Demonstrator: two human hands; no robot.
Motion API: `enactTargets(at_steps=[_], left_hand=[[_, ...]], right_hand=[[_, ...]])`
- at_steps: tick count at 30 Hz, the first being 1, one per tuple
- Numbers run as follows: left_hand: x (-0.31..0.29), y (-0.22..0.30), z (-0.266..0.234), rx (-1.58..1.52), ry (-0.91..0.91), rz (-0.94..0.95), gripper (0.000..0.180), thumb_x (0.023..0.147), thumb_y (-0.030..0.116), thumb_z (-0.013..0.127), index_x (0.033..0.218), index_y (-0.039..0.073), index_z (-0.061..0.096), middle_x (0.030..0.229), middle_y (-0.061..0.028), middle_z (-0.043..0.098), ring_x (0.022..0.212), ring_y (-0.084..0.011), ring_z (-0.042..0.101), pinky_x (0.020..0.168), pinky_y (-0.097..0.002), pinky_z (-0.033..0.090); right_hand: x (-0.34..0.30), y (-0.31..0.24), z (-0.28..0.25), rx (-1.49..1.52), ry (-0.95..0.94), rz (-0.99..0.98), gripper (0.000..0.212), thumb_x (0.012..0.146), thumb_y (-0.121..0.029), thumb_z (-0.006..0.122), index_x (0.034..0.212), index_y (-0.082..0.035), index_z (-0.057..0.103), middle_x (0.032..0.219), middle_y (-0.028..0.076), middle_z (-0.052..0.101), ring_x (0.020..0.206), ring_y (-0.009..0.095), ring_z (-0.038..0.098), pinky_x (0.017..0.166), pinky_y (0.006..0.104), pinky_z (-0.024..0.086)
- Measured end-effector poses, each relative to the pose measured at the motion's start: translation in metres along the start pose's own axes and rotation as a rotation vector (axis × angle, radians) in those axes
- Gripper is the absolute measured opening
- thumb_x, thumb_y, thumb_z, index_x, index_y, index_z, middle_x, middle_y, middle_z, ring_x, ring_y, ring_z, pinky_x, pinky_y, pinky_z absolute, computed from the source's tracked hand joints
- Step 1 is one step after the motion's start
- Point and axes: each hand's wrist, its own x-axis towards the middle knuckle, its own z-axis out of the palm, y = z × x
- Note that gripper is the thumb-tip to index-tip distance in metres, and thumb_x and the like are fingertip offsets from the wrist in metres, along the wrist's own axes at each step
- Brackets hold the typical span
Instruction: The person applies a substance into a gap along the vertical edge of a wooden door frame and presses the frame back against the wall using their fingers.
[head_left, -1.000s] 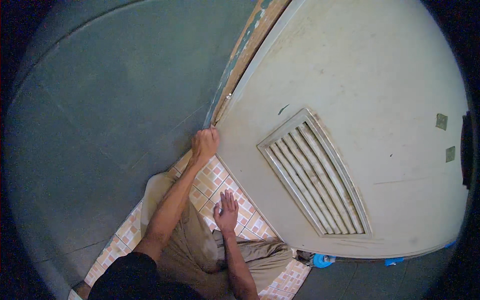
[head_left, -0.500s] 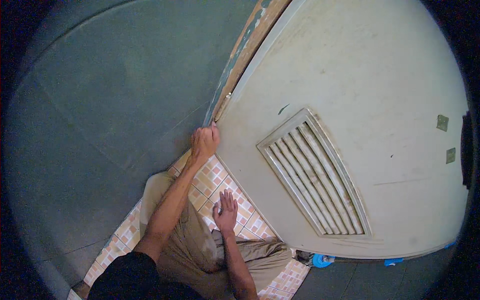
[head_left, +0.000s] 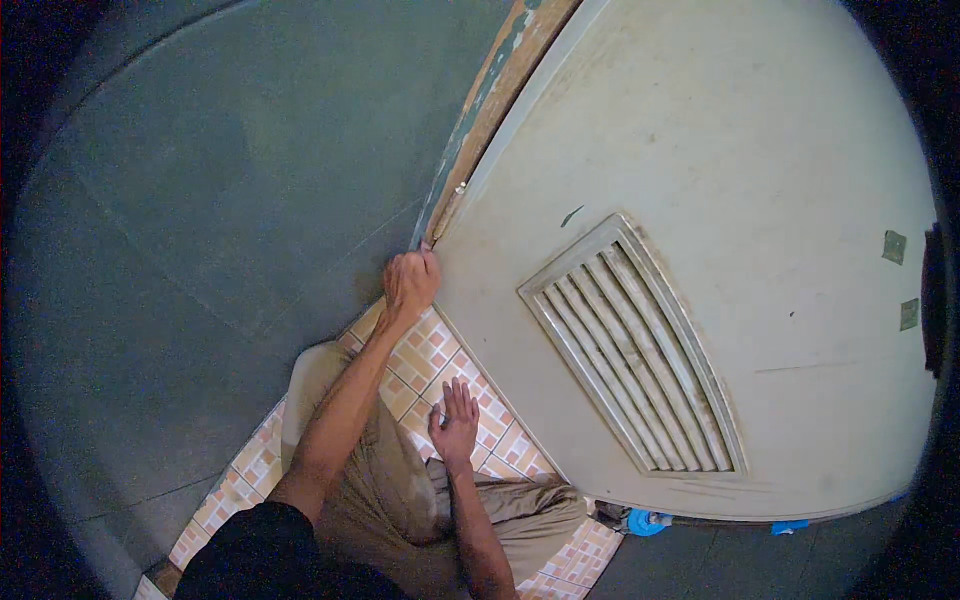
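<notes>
My left hand point(head_left: 410, 284) is closed in a fist at the lower end of the brown wooden door frame point(head_left: 478, 135). It sits beside the edge of a pale, stained door point(head_left: 700, 140), just below a slim metal hinge point(head_left: 448, 212). Whatever the fingers grip, if anything, is hidden. My right hand point(head_left: 456, 428) is open, fingers stretched out, above the tiled floor point(head_left: 415, 365) in front of my folded legs point(head_left: 385, 480). Nothing shows in it. Set low in the door is a slatted vent point(head_left: 635, 355) with a grimy metal-coloured rim.
A dark grey wall point(head_left: 220, 200) rises close along my left side. Past the door's bottom corner lies a round blue object point(head_left: 646, 521), with another blue piece point(head_left: 790, 527) farther right by the door's edge. Two small greenish patches point(head_left: 894, 247) mark the door's right side.
Both hands stay almost in place, the left still in a fist by the frame. The door and its vent appear shifted very slightly to the right in the picture.
</notes>
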Motion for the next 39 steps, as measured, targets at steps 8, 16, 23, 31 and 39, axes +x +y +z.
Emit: enactTargets(at_steps=[8,16,23,31,39], left_hand=[[0.006,-0.017,0.017,-0.112,-0.075,-0.17,0.039,0.089,0.023,0.05,0.066,-0.004,0.065,0.078,-0.0274,0.065,0.076,-0.0442,0.065,0.069,-0.0536,0.051],[0.007,-0.008,0.004,-0.038,0.245,0.125,0.043,0.09,0.023,0.048,0.062,-0.005,0.065,0.072,-0.0297,0.063,0.068,-0.045,0.065,0.064,-0.0527,0.052],[0.008,0.01,-0.01,-0.103,0.051,-0.064,0.049,0.092,0.025,0.045,0.059,-0.005,0.065,0.065,-0.0309,0.061,0.063,-0.0464,0.064,0.064,-0.0546,0.052],[0.008,0.007,-0.012,-0.102,-0.046,-0.096,0.054,0.094,0.029,0.041,0.061,-0.006,0.065,0.067,-0.03,0.062,0.065,-0.0465,0.065,0.067,-0.0541,0.053],[0.007,0.016,-0.021,-0.104,-0.049,-0.082,0.049,0.093,0.027,0.043,0.065,-0.006,0.067,0.071,-0.0301,0.063,0.07,-0.0465,0.066,0.069,-0.0542,0.053]], right_hand=[[0.0,-0.002,0.002,-0.008,-0.001,-0.015,0.049,0.091,-0.024,0.052,0.138,-0.009,0.05,0.148,0.013,0.043,0.141,0.03,0.033,0.116,0.0484,0.023],[0.0,-0.003,0.003,-0.013,-0.013,0.003,0.05,0.09,-0.024,0.053,0.137,-0.008,0.051,0.148,0.013,0.044,0.141,0.03,0.034,0.115,0.0485,0.023],[0.0,0.0,-0.001,-0.032,-0.037,0.003,0.051,0.09,-0.023,0.053,0.139,-0.009,0.048,0.151,0.012,0.04,0.141,0.031,0.033,0.115,0.05,0.024],[0.001,-0.005,0.0,-0.006,-0.01,-0.004,0.05,0.089,-0.022,0.054,0.136,-0.005,0.051,0.146,0.015,0.045,0.14,0.032,0.035,0.115,0.0497,0.024],[0.0,-0.002,-0.001,-0.004,-0.01,-0.001,0.051,0.088,-0.021,0.054,0.136,-0.006,0.051,0.147,0.014,0.044,0.14,0.032,0.035,0.114,0.0497,0.024]])
